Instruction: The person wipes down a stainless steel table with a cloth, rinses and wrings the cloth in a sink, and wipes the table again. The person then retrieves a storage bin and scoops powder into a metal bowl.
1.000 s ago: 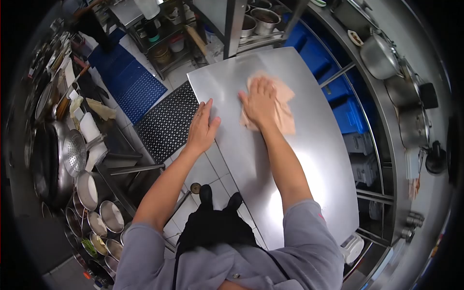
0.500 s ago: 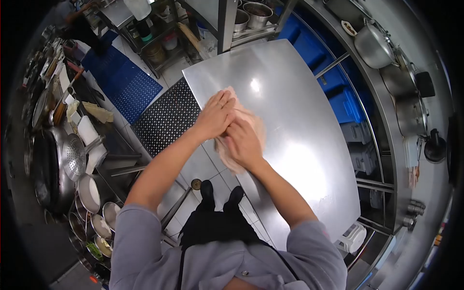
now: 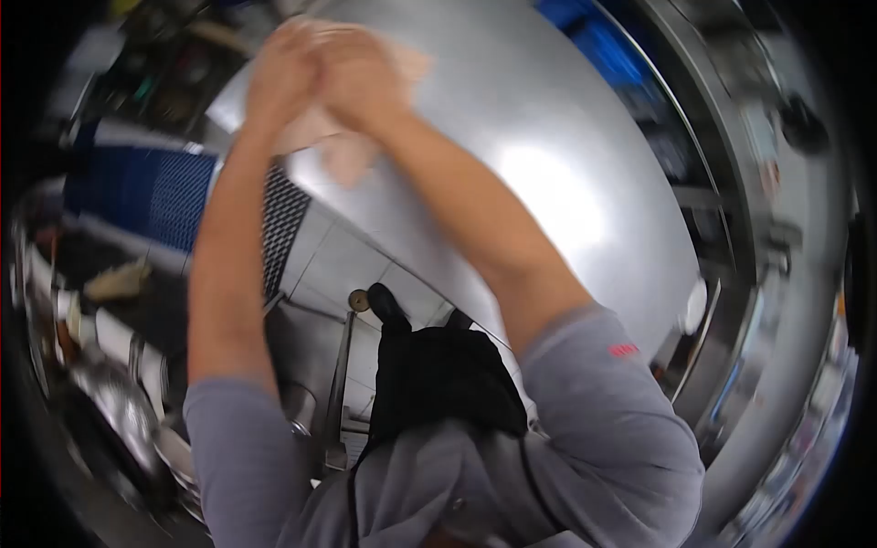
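Observation:
A pale orange cloth (image 3: 345, 159) lies on the steel table (image 3: 475, 100) near its far left corner, with a flap hanging toward the near edge. My right hand (image 3: 358, 78) is on the cloth, its fingers closed over the fabric. Close against it on the left is my left hand (image 3: 281, 80), also over the cloth, with its fingers smeared by motion. Both arms are stretched forward. Part of the cloth shows to the right of my right hand; the rest is hidden under the hands.
On the left are a blue mat (image 3: 146, 187), a black perforated mat (image 3: 285, 219) and a blurred metal strainer (image 3: 114, 393). Blue bins (image 3: 594, 41) stand under the shelf on the right. My shoe (image 3: 388, 306) is on the tiled floor beside the table.
My left hand has come from beside the table to my right hand at the cloth. Both hands and the cloth have moved toward the far left corner. The view has swung and blurred.

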A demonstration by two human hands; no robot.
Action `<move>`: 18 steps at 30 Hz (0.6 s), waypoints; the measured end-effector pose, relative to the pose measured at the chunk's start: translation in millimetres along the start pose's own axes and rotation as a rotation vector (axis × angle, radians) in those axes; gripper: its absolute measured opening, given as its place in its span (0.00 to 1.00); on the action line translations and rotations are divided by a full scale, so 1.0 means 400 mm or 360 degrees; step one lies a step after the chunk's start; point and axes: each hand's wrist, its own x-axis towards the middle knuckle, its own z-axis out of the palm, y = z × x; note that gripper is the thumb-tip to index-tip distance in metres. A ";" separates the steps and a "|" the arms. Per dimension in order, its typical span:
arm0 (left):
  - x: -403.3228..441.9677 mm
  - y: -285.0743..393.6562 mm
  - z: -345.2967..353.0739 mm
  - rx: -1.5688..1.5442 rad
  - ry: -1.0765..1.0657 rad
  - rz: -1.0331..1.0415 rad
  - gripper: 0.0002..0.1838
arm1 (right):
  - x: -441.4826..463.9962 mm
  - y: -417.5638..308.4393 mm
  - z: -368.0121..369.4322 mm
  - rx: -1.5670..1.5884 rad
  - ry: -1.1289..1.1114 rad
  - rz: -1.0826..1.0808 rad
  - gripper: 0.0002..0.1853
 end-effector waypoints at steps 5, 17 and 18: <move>-0.071 0.067 0.007 -0.0044 -0.0202 -0.0063 0.27 | -0.143 -0.092 -0.071 -0.0374 -0.0103 0.0231 0.27; -0.197 1.022 -0.205 -0.0397 -0.0557 0.0184 0.34 | -0.900 -0.168 -0.771 -0.0114 -0.0336 0.0775 0.37; -0.200 1.103 -0.210 -0.0450 -0.0572 0.0240 0.35 | -0.964 -0.165 -0.835 -0.0107 -0.0299 0.0845 0.35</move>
